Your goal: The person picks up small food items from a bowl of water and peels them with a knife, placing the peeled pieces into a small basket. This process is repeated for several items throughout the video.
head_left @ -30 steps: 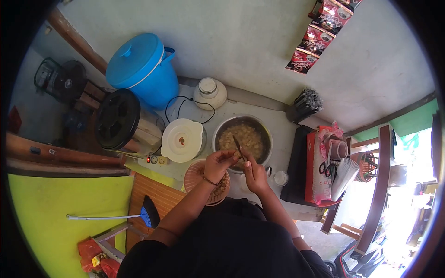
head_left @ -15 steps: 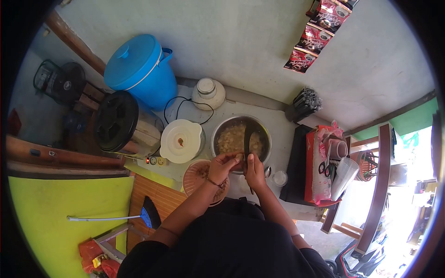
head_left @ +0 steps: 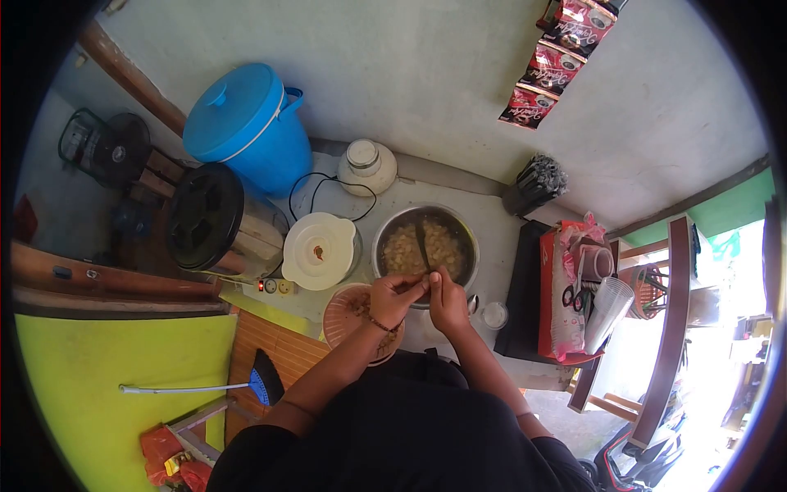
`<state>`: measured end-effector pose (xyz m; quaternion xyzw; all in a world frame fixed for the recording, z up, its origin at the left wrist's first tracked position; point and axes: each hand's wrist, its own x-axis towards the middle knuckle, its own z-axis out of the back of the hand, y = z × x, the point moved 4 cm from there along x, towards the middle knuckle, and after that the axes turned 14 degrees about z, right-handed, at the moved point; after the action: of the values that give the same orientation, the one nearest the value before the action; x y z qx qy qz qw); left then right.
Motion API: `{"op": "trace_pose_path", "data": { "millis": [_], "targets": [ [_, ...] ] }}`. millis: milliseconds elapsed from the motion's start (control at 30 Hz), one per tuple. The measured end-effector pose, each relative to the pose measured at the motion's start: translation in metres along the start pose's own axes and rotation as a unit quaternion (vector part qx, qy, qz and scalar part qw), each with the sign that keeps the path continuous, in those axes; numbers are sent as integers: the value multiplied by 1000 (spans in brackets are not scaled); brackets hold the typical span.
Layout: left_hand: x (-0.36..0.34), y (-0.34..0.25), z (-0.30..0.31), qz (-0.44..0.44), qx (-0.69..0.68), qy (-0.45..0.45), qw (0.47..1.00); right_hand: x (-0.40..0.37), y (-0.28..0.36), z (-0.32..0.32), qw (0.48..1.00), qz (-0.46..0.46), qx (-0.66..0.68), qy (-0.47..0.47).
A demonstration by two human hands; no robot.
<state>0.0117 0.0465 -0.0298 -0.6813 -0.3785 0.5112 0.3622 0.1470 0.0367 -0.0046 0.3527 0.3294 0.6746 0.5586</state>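
A metal bowl (head_left: 470,261) holds pale chunks in liquid. Over it a dark knife (head_left: 422,244) points away from me, its blade seen narrow. My right hand (head_left: 447,301) is closed round the knife's near end at the bowl's front rim. Pressed close beside it, my left hand (head_left: 395,298) has thumb and fingers pinched together; what is between them is too small to make out. Below my left wrist sits a pink ribbed basket (head_left: 337,317) with brown bits inside.
Left of the bowl stand a cream-lidded container (head_left: 320,250), a white jar (head_left: 366,166), a blue lidded bucket (head_left: 246,123) and a black-lidded container (head_left: 205,215). To the right are a spoon (head_left: 473,304), a small clear cup (head_left: 494,315) and a red box (head_left: 561,328) with cups and scissors.
The knife has turned, so its blade looks narrower and leans slightly left. Both hands have shifted slightly, staying close together at the bowl's near rim.
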Motion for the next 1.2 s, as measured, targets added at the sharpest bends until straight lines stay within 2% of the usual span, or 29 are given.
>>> {"op": "trace_pose_path", "data": {
  "millis": [133, 167, 267, 367, 533, 667, 733, 867, 933, 1067, 1200],
  "targets": [
    [4, 8, -2, 19, -144, 9, 989, -4, -15, -3, 996, -40, 83, -17],
    [5, 8, 2, 17, -127, 5, 992, -5, -16, -3, 994, -43, 101, -22],
    [9, 5, 11, 13, -89, 8, 996, -4, 17, 14, 997, 48, 53, 2],
    [8, -3, 10, -2, -78, 13, 997, -2, 29, 18, 998, 62, 19, 25],
    [3, -3, 8, -19, -8, -34, 999, -1, 21, 9, 998, 51, -29, 3],
    [8, 10, 7, 5, -26, -10, 1000, 1, 6, 0, 999, 29, -16, -12],
    [6, 14, 5, 25, -33, 13, 999, 3, -7, -5, 999, 6, 23, -22],
    [10, 16, 7, 110, -211, 52, 970, 1, -19, -9, 974, -96, 207, -16],
    [10, 16, 10, 138, -272, 68, 950, 2, -2, -2, 987, -59, 147, -7],
    [15, 20, 14, 70, -240, 30, 968, 1, 14, 1, 998, 47, 48, 13],
    [9, 8, 9, 17, -170, -44, 984, 2, 23, 2, 997, 72, 0, 7]
  ]
}}
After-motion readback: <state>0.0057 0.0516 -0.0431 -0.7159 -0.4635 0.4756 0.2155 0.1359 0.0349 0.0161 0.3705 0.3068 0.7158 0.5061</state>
